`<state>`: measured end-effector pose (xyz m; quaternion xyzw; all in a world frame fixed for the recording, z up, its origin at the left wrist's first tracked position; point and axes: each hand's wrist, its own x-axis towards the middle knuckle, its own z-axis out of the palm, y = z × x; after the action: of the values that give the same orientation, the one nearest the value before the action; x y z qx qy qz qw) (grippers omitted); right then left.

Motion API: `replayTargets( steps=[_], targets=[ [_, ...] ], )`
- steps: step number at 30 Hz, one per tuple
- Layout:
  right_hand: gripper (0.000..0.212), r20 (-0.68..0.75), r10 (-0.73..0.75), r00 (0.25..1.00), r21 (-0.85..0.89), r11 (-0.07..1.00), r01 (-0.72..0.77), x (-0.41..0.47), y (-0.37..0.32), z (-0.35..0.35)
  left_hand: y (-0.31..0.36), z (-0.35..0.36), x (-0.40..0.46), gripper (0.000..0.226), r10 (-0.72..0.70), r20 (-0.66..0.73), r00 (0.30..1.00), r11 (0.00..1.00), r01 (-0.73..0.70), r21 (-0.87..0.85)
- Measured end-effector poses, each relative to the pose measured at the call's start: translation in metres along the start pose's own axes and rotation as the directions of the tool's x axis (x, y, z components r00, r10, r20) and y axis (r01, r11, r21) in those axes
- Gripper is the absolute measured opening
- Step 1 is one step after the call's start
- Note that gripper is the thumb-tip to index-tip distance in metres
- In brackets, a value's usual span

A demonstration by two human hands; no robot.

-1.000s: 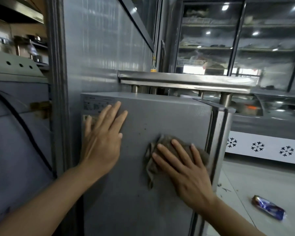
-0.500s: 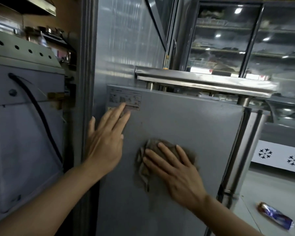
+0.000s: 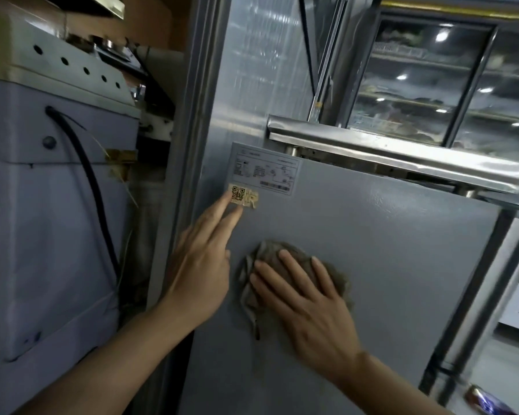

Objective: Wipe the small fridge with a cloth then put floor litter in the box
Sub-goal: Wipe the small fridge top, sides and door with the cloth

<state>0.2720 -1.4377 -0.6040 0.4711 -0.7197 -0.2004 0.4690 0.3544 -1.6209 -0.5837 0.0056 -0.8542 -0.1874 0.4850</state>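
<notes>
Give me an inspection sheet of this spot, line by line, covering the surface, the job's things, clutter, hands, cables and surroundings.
Surface: grey side panel of the small fridge, upright, with a rating label and a torn QR sticker near its top left corner.
Job's things: brown cloth crumpled flat against the panel; the box is not in view.
Clutter: one shiny wrapper on the floor at lower right.
Hands: left hand flat on the panel, fingertips at the sticker; right hand presses the cloth with straight fingers.
Cables: black cable hanging down the pale cabinet at left.
Surroundings: steel shelf above the fridge, glass-door display fridge behind.
</notes>
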Motion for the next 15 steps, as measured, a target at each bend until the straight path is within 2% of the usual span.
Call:
replayTargets(
  steps=[3,6,8,11,13,15],
  targets=[
    [0.062,-0.082,0.049,0.995,0.016,0.999,-0.048,0.023,0.021,-0.012,-0.008,-0.006,0.001,0.070,-0.063,0.017,0.998,0.985,0.065,-0.160],
    [0.060,-0.196,0.284,0.938,0.068,0.959,-0.276,0.064,0.044,-0.024,-0.016,-0.004,0.001,0.070,-0.201,0.071,0.977,0.895,0.213,-0.391],
    [0.059,-0.206,0.363,0.909,0.074,0.932,-0.356,0.075,0.039,-0.024,-0.020,0.001,0.000,0.069,-0.260,0.108,0.960,0.833,0.279,-0.478],
    [0.059,-0.186,0.240,0.953,0.073,0.970,-0.230,0.054,0.010,-0.007,-0.024,0.005,-0.003,0.066,-0.281,0.103,0.954,0.790,0.291,-0.539],
    [0.059,-0.103,0.083,0.991,0.037,0.996,-0.080,0.037,-0.003,-0.002,-0.025,0.006,-0.005,0.065,-0.283,0.115,0.952,0.777,0.298,-0.555],
    [0.060,-0.047,0.000,0.999,0.000,1.000,0.000,0.036,0.000,-0.005,-0.027,0.006,-0.005,0.065,-0.289,0.146,0.946,0.735,0.317,-0.600]
  ],
)
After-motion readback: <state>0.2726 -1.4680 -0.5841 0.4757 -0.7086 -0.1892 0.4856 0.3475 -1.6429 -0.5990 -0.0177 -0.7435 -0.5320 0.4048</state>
